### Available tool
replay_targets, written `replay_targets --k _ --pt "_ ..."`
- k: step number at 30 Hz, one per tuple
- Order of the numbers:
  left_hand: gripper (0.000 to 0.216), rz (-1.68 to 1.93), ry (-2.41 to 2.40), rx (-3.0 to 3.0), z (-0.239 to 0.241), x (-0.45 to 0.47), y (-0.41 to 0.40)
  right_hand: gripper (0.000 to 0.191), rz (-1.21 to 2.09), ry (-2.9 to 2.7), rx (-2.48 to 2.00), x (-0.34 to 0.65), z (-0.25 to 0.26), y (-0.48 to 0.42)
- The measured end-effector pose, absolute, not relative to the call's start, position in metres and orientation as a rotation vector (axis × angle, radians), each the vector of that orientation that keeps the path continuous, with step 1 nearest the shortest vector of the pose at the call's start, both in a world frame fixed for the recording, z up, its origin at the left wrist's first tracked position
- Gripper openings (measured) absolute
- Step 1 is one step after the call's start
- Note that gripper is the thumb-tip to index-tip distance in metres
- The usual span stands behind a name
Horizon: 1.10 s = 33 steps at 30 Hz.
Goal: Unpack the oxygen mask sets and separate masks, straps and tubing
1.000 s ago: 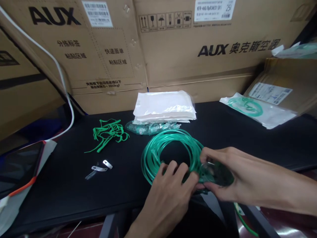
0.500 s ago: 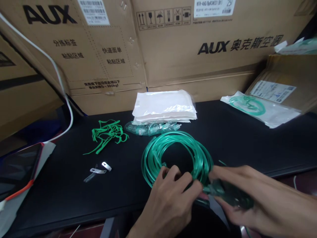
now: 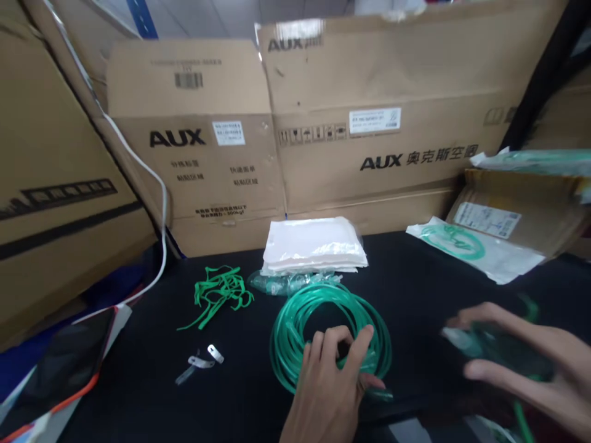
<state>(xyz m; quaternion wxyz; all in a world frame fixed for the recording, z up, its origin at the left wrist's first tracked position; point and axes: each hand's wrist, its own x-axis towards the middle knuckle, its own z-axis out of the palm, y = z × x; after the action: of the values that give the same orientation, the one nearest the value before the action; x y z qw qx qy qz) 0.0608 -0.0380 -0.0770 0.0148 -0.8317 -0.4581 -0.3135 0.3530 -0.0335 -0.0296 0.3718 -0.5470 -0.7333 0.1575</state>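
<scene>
A coil of green tubing (image 3: 323, 307) lies on the black table (image 3: 138, 400), near its front edge. My left hand (image 3: 335, 381) rests on the near side of the coil with its fingers curled onto the tubing. Off to the right, my right hand (image 3: 521, 363) is blurred by motion and wraps a clear green mask piece (image 3: 489, 344); a length of green tube (image 3: 519, 418) trails down from it.
A stack of white pouches (image 3: 314, 246) and clear green mask parts (image 3: 286, 283) lie behind the coil. Green straps (image 3: 219, 292) and small metal clips (image 3: 201, 360) are at left. A phone (image 3: 64, 363) sits far left, a sealed bag (image 3: 471, 252) far right, cardboard boxes (image 3: 369, 141) behind.
My right hand has pulled the mask piece away from the coil, out to the right. The left hand stays on the coil. The camera has tilted up.
</scene>
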Motion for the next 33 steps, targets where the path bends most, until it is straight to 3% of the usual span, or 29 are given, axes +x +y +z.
replay_targets --k 4,8,15,19,22,25,30,33 --pt "0.055 -1.323 -1.382 -2.584 -0.058 0.064 -0.029 0.035 0.902 -1.775 -1.118 0.281 0.011 -0.015" --pt "0.043 -1.583 -1.358 -2.565 -0.027 0.051 -0.020 0.035 1.258 -1.463 -0.754 0.228 0.029 -0.003" --pt "0.023 -1.835 -1.455 -2.373 -0.004 0.018 -0.010 0.029 1.140 -1.473 -0.791 0.199 0.002 0.017" --pt "0.029 -2.117 -1.509 -2.524 -0.012 0.021 -0.006 0.046 1.263 -1.536 -0.887 0.208 -0.011 0.020" --pt "0.036 -2.386 -1.643 -2.574 -0.020 0.029 -0.002 0.040 1.214 -1.568 -0.907 0.218 -0.012 0.022" --pt "0.031 -2.268 -1.687 -2.658 -0.025 0.036 0.000 0.038 1.139 -1.541 -0.928 0.223 -0.011 0.023" --pt "0.014 -1.803 -1.342 -2.646 -0.025 0.038 -0.002 0.036 1.156 -1.590 -0.901 0.218 -0.012 0.017" --pt "0.019 -1.646 -1.221 -2.610 -0.022 0.027 -0.001 0.031 1.058 -1.696 -0.978 0.222 -0.008 0.015"
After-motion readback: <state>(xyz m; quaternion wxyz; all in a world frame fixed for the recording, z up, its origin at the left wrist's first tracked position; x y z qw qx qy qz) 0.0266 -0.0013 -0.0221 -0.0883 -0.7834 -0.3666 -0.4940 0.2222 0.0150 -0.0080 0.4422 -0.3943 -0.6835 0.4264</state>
